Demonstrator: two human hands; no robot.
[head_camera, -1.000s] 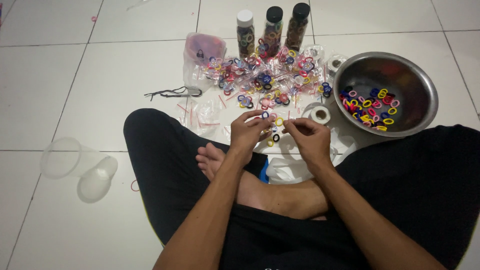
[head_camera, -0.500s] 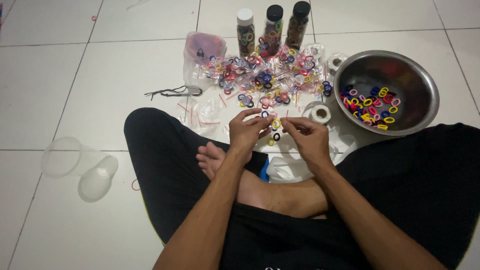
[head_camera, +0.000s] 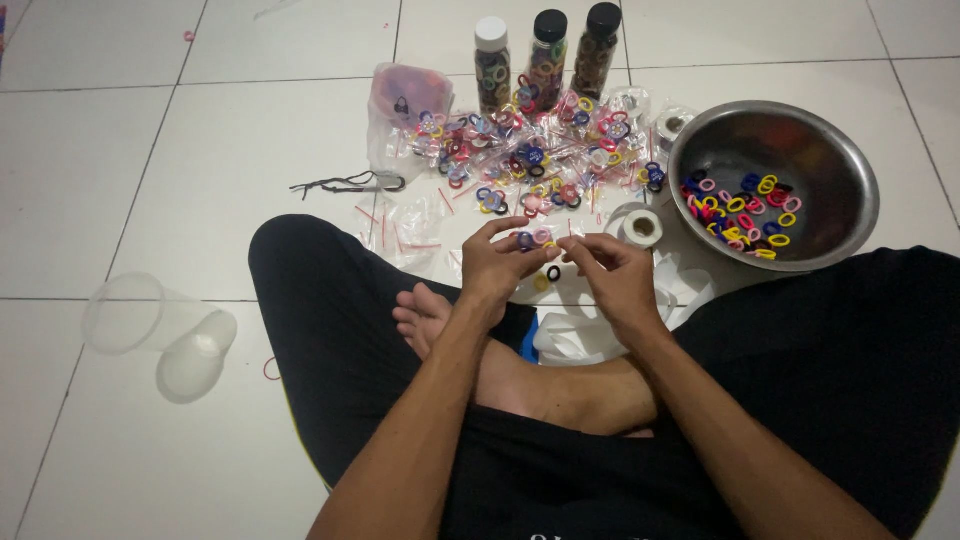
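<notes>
My left hand (head_camera: 500, 265) and my right hand (head_camera: 612, 275) meet over the floor just past my crossed legs. Between their fingertips they pinch a small clear packet (head_camera: 535, 239) with a few coloured hair ties inside. Two loose ties, one yellow and one black (head_camera: 553, 273), lie on the tile under the hands. Beyond them spreads a pile of filled clear packets (head_camera: 540, 160). A steel bowl (head_camera: 830, 170) with several loose hair ties sits to the right.
Three capped jars of ties (head_camera: 545, 55) stand at the back. A tape roll (head_camera: 642, 227) lies near the bowl, empty packets (head_camera: 400, 225) and a black cord (head_camera: 345, 184) to the left. A tipped clear plastic cup (head_camera: 150, 325) lies far left. White plastic (head_camera: 565, 335) rests by my foot.
Both hands have stayed in the same spot over the floor. The fingers have shifted slightly around the small packet.
</notes>
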